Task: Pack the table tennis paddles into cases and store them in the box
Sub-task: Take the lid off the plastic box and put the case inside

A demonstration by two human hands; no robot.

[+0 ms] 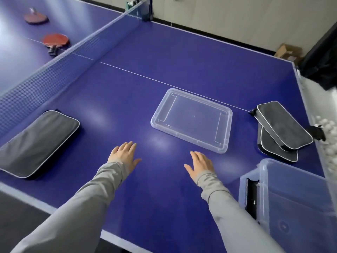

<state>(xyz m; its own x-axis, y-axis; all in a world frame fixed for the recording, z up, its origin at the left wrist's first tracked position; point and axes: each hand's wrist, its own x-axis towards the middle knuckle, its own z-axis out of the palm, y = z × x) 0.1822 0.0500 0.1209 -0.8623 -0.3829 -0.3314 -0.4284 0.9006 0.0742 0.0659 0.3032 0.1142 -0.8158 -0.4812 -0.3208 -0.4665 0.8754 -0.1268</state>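
Two red paddles lie beyond the net at the far left: one paddle point(55, 41) near the net, another paddle point(36, 17) farther back. A grey case point(38, 143) lies flat at the near left. Two more grey cases point(283, 128) are stacked at the right. A clear plastic box point(299, 201) stands at the near right corner, its clear lid point(191, 119) lying flat mid-table. My left hand point(125, 155) and my right hand point(200, 166) rest flat on the table with fingers straight, holding nothing.
The net point(73, 59) crosses the blue table point(164, 66) diagonally at the left. White balls point(326, 125) fill a trough along the right edge. A cardboard box point(288, 52) and dark fabric sit on the floor at the far right.
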